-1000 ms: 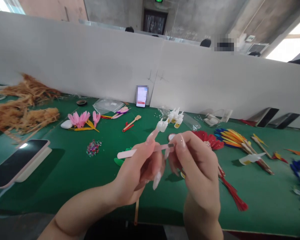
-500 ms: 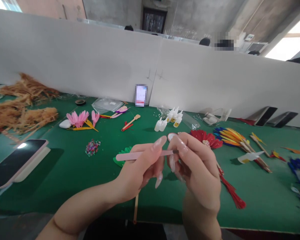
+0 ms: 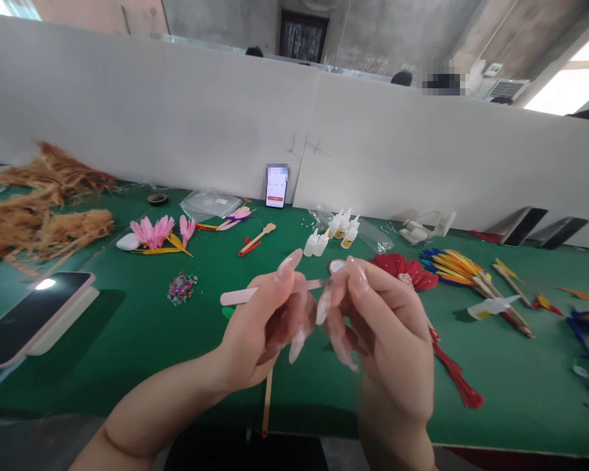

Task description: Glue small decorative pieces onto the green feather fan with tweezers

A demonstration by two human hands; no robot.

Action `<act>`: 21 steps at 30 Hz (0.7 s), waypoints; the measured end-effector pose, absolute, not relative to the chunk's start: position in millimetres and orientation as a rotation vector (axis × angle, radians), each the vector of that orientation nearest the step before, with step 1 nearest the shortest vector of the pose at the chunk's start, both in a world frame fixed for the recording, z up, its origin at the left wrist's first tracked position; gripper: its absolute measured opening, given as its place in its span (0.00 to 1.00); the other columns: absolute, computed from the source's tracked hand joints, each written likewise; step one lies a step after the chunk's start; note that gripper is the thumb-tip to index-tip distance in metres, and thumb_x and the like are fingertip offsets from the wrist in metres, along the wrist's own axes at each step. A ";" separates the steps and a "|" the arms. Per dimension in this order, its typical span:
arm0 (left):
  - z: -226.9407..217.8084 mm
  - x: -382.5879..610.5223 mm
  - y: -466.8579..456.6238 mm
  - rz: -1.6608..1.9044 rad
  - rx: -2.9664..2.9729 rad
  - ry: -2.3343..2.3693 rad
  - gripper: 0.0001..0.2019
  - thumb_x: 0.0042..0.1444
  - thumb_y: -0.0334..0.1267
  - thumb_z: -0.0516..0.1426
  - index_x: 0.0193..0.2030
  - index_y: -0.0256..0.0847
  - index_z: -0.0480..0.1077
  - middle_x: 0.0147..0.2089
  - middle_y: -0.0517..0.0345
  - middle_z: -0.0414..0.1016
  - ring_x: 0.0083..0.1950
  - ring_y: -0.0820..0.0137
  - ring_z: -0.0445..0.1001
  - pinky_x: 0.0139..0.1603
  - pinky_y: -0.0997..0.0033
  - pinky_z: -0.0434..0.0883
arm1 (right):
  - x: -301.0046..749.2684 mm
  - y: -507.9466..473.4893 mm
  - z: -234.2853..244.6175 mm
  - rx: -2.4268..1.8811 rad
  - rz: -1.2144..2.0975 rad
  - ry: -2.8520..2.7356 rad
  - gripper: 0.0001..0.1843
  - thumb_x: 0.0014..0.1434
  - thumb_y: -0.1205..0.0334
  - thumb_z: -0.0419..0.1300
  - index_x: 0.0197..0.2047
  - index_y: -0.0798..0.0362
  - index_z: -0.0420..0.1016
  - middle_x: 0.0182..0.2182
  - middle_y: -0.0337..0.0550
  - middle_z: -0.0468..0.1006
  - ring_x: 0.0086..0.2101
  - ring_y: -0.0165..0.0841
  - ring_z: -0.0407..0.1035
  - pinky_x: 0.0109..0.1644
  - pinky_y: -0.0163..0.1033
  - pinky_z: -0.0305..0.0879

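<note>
Crosswise, pink stick (image 3: pixel 245 295), both hands pinching

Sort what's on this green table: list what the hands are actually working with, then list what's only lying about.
In hand:
- pink stick, pinched between left hand and right hand

Lying about:
- glue bottles
- pink feather flower
- red feather fan
- multicoloured feather fan
- sequin pile
- straw heap
- phone on stand

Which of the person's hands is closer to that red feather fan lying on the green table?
Right. The right hand hovers just beside the red feather fan; the left hand is farther off, across from it.
</note>
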State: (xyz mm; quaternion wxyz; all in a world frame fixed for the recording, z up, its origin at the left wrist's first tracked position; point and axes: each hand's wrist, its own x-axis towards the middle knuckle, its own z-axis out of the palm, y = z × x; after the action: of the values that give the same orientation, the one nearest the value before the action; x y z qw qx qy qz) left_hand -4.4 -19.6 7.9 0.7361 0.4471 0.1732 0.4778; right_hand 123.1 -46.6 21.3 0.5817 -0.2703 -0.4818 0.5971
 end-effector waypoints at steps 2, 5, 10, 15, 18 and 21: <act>10.2 -5.4 -19.3 1.082 1.022 0.358 0.31 0.61 0.55 0.50 0.12 0.37 0.54 0.09 0.62 0.45 0.16 0.78 0.50 0.22 0.71 0.51 | 122.5 -46.9 21.5 -0.645 1.347 -1.133 0.16 0.69 0.56 0.51 0.31 0.51 0.72 0.17 0.32 0.64 0.15 0.18 0.57 0.17 0.24 0.53; 12.5 -6.1 -19.2 1.124 1.053 0.332 0.31 0.63 0.53 0.49 0.13 0.37 0.53 0.09 0.62 0.44 0.17 0.78 0.50 0.21 0.72 0.50 | 121.7 -46.9 21.9 -0.684 1.282 -1.170 0.15 0.67 0.57 0.54 0.30 0.53 0.72 0.17 0.32 0.66 0.16 0.18 0.58 0.18 0.22 0.56; 13.9 -9.7 -17.2 1.180 1.079 0.287 0.29 0.65 0.50 0.47 0.14 0.37 0.56 0.10 0.63 0.45 0.16 0.78 0.49 0.23 0.73 0.54 | 121.9 -44.7 20.2 -0.724 1.181 -1.238 0.05 0.62 0.64 0.61 0.33 0.51 0.72 0.22 0.32 0.74 0.18 0.19 0.65 0.18 0.22 0.61; 21.1 -18.4 -14.0 1.223 1.090 0.251 0.28 0.65 0.49 0.46 0.15 0.37 0.53 0.10 0.63 0.43 0.16 0.79 0.46 0.20 0.75 0.51 | 120.6 -45.9 20.3 -0.739 1.060 -1.279 0.05 0.56 0.71 0.64 0.33 0.51 0.75 0.29 0.35 0.79 0.20 0.22 0.71 0.21 0.26 0.69; 24.0 -21.4 -13.2 1.236 1.083 0.254 0.29 0.65 0.49 0.46 0.15 0.36 0.53 0.10 0.63 0.43 0.15 0.79 0.45 0.19 0.75 0.49 | 119.8 -47.5 19.8 -0.756 1.058 -1.273 0.05 0.56 0.70 0.65 0.34 0.51 0.74 0.28 0.36 0.80 0.20 0.22 0.71 0.22 0.26 0.69; 23.4 -21.7 -12.9 1.234 1.087 0.263 0.29 0.65 0.50 0.46 0.15 0.37 0.54 0.10 0.63 0.44 0.15 0.79 0.46 0.19 0.74 0.49 | 119.8 -47.8 18.2 -0.754 1.063 -1.300 0.03 0.61 0.68 0.61 0.35 0.52 0.75 0.26 0.36 0.79 0.19 0.22 0.71 0.22 0.26 0.68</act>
State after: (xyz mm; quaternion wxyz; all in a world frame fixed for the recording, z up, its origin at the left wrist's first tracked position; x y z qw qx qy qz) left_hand -21.7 -12.9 23.4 0.6730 0.4828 0.1170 0.5480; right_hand 119.8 -47.8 18.2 0.6056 -0.3262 -0.5619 0.4595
